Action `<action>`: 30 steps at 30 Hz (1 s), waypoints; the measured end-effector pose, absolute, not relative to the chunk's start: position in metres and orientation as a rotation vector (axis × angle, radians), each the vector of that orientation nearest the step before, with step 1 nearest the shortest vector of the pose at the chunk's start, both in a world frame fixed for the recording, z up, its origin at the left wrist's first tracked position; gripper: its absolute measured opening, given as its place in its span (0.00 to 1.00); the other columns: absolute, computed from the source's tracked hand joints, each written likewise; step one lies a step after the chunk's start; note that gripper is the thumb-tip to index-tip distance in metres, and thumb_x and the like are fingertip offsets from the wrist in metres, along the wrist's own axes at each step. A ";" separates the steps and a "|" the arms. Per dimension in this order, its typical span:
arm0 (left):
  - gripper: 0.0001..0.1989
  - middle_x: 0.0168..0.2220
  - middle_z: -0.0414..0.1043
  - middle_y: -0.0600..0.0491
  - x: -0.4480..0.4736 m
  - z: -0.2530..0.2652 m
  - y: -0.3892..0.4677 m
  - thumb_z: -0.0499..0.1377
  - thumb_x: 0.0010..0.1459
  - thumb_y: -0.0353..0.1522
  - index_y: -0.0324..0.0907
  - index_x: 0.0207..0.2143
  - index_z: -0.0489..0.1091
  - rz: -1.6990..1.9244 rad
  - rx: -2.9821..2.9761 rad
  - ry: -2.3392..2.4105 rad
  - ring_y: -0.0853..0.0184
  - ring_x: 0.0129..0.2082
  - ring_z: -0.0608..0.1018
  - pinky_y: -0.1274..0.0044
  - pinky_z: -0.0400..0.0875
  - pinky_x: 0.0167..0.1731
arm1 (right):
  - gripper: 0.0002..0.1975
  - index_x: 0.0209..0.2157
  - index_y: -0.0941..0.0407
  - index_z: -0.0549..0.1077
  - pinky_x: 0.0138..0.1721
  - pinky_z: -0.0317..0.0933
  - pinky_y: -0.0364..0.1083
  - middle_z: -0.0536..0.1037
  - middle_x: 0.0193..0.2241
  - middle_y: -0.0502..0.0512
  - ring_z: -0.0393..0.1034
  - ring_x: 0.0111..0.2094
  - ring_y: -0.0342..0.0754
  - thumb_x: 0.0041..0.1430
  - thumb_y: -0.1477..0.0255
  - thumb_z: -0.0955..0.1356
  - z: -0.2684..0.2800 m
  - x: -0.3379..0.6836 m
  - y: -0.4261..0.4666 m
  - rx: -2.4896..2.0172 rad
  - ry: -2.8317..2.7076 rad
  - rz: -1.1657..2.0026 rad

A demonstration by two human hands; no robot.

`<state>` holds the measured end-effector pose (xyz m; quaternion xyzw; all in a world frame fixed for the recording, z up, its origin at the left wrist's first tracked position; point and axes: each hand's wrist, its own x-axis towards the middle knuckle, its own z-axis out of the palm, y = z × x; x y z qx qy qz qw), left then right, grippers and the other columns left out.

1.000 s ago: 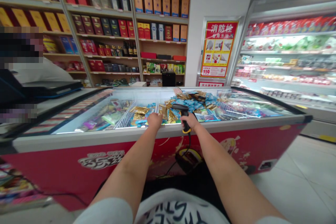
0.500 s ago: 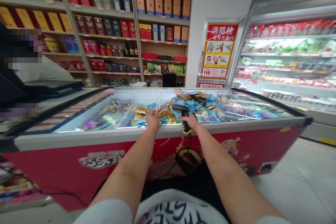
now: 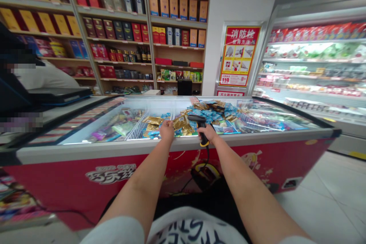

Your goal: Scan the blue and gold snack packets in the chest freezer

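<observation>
My right hand (image 3: 209,133) is wrapped round the grip of a black and yellow barcode scanner (image 3: 197,118), whose head points left over the freezer. A cable hangs from the scanner's base. My left hand (image 3: 166,130) is closed at the freezer's front edge, fingertips together; what lies in them, if anything, is hidden. Just beyond it are gold foil packets (image 3: 153,120). More gold packets (image 3: 183,124) spread between the two hands, and a heap of blue packets (image 3: 210,113) rises behind the scanner.
The red chest freezer (image 3: 74,177) spans the front, with wire dividers (image 3: 138,125) inside. On the left, a person in a white top (image 3: 47,76) is beside a dark device (image 3: 60,95). Boxed goods fill shelves (image 3: 120,40) behind; a lit display fridge (image 3: 314,61) stands right.
</observation>
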<state>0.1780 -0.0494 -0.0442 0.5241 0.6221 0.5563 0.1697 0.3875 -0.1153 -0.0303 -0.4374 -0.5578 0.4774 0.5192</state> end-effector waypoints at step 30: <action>0.15 0.44 0.75 0.43 0.154 -0.036 -0.039 0.49 0.63 0.33 0.38 0.49 0.69 1.676 1.133 1.971 0.61 0.43 0.78 0.71 0.70 0.43 | 0.08 0.25 0.57 0.68 0.16 0.59 0.43 0.69 0.13 0.47 0.62 0.13 0.43 0.39 0.70 0.68 -0.035 0.388 -0.112 -1.053 -1.308 1.127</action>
